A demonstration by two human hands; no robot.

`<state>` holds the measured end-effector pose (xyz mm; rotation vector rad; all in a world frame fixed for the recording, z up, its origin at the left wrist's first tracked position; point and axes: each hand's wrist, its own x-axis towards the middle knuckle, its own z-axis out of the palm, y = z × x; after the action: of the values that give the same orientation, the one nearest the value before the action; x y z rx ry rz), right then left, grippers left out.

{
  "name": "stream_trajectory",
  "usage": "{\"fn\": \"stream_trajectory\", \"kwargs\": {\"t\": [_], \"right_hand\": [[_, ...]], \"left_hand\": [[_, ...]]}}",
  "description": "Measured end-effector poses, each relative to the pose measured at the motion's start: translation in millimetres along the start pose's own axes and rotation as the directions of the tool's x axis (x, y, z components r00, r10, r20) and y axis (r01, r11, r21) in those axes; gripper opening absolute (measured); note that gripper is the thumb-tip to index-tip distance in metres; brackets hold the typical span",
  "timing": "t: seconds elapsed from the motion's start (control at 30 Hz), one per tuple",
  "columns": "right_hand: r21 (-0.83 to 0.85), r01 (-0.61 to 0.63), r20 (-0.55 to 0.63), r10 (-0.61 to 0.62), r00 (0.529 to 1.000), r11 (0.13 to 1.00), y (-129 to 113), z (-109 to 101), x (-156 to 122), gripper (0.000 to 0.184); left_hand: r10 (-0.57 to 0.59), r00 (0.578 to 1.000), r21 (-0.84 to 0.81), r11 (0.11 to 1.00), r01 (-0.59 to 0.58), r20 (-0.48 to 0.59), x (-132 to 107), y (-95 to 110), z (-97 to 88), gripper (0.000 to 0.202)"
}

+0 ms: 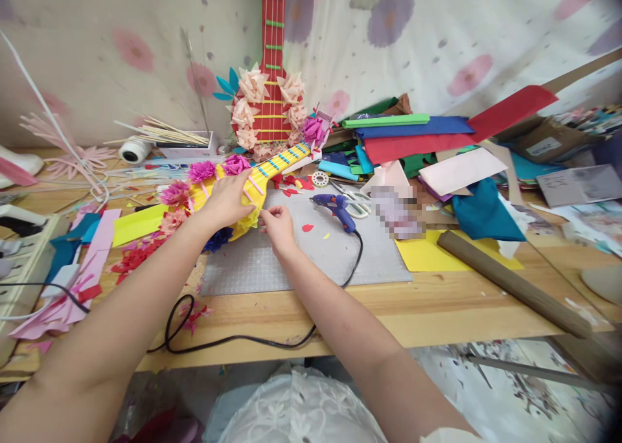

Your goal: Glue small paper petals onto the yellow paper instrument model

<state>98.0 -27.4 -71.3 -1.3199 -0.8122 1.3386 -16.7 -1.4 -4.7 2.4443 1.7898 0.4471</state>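
Note:
A yellow paper guitar [257, 195] with blue frets and paper flowers around its body lies tilted, its neck pointing up and to the right. My left hand [227, 200] grips its body from above, thumb apart from the fingers. At the guitar's lower right edge, my right hand [278, 228] is closed in a pinch beside crinkled yellow paper [249, 224]; what the fingertips hold, if anything, is too small to make out. A blue hot glue gun [335, 208] rests right of my right hand on a grey cutting mat [301, 261].
A red paper guitar [272, 109] stands behind. Scissors [358, 203] and a tape roll [320, 179] lie near the glue gun. Coloured paper sheets [418, 132] pile at the back right. A brown roll [510, 281] lies right. The black cord [243, 341] loops along the front edge.

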Motion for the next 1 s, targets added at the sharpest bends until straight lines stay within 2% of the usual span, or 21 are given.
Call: {"fn": "stream_trajectory", "kwargs": {"t": [0.13, 0.3, 0.43, 0.57, 0.63, 0.77, 0.87, 1.0], "right_hand": [[0.021, -0.044, 0.009, 0.044, 0.999, 0.999, -8.0, -5.0, -2.6, 0.015], [0.012, -0.053, 0.036, 0.052, 0.998, 0.999, -16.1, -18.5, 0.8, 0.012], [-0.079, 0.005, 0.047, -0.001, 0.999, 0.997, -21.8, -39.9, 4.8, 0.011], [-0.220, 0.120, 0.169, -0.083, 0.982, 0.968, -22.0, -68.9, 9.4, 0.007], [-0.317, 0.211, 0.237, -0.138, 0.962, 0.925, -19.1, -83.1, 13.9, 0.007], [-0.554, 0.356, 0.253, -0.255, 0.933, 0.753, -12.5, -101.5, 23.8, 0.006], [-0.614, 0.428, 0.281, -0.322, 0.904, 0.664, -8.8, -103.7, 26.6, 0.008], [-0.559, 0.515, 0.351, -0.377, 0.857, 0.650, -3.6, -98.8, 26.0, 0.019]], "left_hand": [[0.008, 1.000, -0.012, 1.000, -0.008, -0.007, 1.1, 1.2, 0.7, 0.074], [-0.003, 0.999, -0.057, 0.998, 0.000, -0.054, 3.4, 8.7, 0.4, 0.060], [-0.055, 0.981, -0.147, 0.989, 0.028, -0.185, 6.5, 18.3, -4.1, 0.052], [-0.106, 0.929, -0.250, 0.968, 0.015, -0.354, 4.8, 40.3, -2.5, 0.043], [-0.092, 0.913, -0.312, 0.949, -0.041, -0.398, 0.4, 56.1, 8.7, 0.042], [0.002, 0.932, -0.479, 0.858, -0.188, -0.362, -14.1, 81.8, 51.8, 0.051], [-0.064, 0.939, -0.569, 0.809, -0.150, -0.338, -27.4, 85.2, 84.1, 0.058], [-0.139, 0.941, -0.573, 0.817, -0.068, -0.310, -41.7, 74.4, 106.5, 0.059]]}}
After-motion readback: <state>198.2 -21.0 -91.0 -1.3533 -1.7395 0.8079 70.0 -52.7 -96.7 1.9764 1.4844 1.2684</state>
